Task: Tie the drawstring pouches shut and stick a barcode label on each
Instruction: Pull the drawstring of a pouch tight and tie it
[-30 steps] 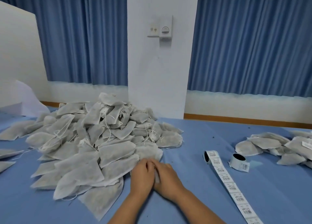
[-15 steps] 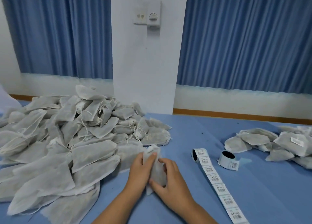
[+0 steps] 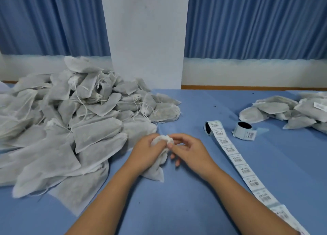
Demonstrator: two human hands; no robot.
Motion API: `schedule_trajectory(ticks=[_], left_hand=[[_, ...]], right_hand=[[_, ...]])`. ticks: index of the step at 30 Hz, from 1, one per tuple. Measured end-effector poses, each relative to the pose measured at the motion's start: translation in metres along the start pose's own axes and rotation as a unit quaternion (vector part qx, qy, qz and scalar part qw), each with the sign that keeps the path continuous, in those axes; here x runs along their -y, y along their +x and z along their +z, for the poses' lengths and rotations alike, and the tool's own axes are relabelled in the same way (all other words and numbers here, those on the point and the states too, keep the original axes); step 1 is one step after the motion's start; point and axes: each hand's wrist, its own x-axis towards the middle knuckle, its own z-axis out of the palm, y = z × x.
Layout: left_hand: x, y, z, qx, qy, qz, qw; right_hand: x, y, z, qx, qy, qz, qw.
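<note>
White pouch [image 3: 154, 171] in pinching grip of left hand [image 3: 146, 152] and right hand [image 3: 192, 150]; heap [image 3: 70, 125] beside, label strip [image 3: 238, 161] right.

Label strip [image 3: 247, 180] off the bottom edge, pouch pile [image 3: 53, 128] off the left.

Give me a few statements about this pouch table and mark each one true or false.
1. The left hand and right hand both hold one pouch. True.
2. The label strip lies left of the hands. False: it runs along the table to their right.
3. The big pile of pouches is on the person's left. True.
4. The second roll sits on top of that pile. False: it stands on the table beside the strip's roll.
5. A smaller pile lies at far right. True.
</note>
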Motion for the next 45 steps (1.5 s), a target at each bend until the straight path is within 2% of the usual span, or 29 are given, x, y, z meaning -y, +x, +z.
schedule_trajectory(ticks=[5, 9, 11, 13, 15, 17, 20, 22, 24, 27, 29, 32, 34, 36, 39, 42, 45], left_hand=[[-0.005, -0.005, -0.015, -0.038, 0.2, 0.008, 0.979], [-0.009, -0.007, -0.024, -0.056, 0.297, 0.039, 0.952], [-0.005, -0.005, -0.027, -0.048, 0.379, 0.071, 0.921], [-0.004, -0.002, -0.028, -0.026, 0.438, 0.132, 0.889], [-0.008, -0.003, -0.021, 0.029, 0.41, 0.187, 0.892], [-0.013, -0.011, -0.009, 0.078, 0.322, 0.19, 0.924], [-0.02, -0.018, 0.0, 0.084, 0.13, 0.087, 0.984], [-0.024, -0.018, -0.002, 0.078, 0.028, 0.026, 0.996], [-0.028, -0.017, -0.007, 0.087, -0.024, -0.003, 0.996], [-0.03, -0.018, -0.011, 0.143, -0.093, -0.014, 0.985], [-0.032, -0.019, -0.009, 0.155, -0.18, -0.033, 0.971], [-0.034, -0.018, -0.004, 0.11, -0.32, -0.056, 0.939], [-0.033, -0.016, -0.001, 0.063, -0.356, -0.072, 0.929], [-0.031, -0.014, 0.0, 0.026, -0.324, -0.056, 0.944], [-0.028, -0.012, -0.005, -0.001, -0.185, -0.005, 0.983], [-0.025, -0.013, -0.013, 0.016, -0.057, 0.03, 0.998], [-0.025, -0.015, -0.016, 0.068, 0.059, 0.049, 0.995]], right_hand=[[-0.003, -0.002, 0.001, -0.021, 0.02, 0.05, 0.998], [0.003, -0.005, -0.005, -0.001, -0.001, 0.091, 0.996], [0.007, -0.006, -0.009, 0.021, -0.053, 0.107, 0.993], [0.01, -0.007, -0.013, 0.021, -0.128, 0.086, 0.988], [0.013, -0.007, -0.013, 0.022, -0.185, 0.024, 0.982], [0.017, -0.009, -0.012, 0.027, -0.211, -0.054, 0.976], [0.021, -0.01, -0.018, 0.004, -0.27, -0.158, 0.95], [0.021, -0.01, -0.023, -0.022, -0.298, -0.198, 0.933], [0.02, -0.008, -0.026, -0.052, -0.297, -0.212, 0.929], [0.017, -0.008, -0.023, -0.082, -0.253, -0.225, 0.937], [0.014, -0.009, -0.019, -0.092, -0.236, -0.228, 0.94], [0.008, -0.01, -0.013, -0.093, -0.236, -0.219, 0.942], [0.004, -0.012, -0.009, -0.084, -0.283, -0.219, 0.93], [0.003, -0.013, -0.007, -0.061, -0.342, -0.219, 0.912], [0.009, -0.015, -0.008, -0.021, -0.403, -0.209, 0.891], [0.019, -0.019, -0.012, -0.015, -0.443, -0.24, 0.864], [0.028, -0.021, -0.02, -0.032, -0.45, -0.268, 0.852]])
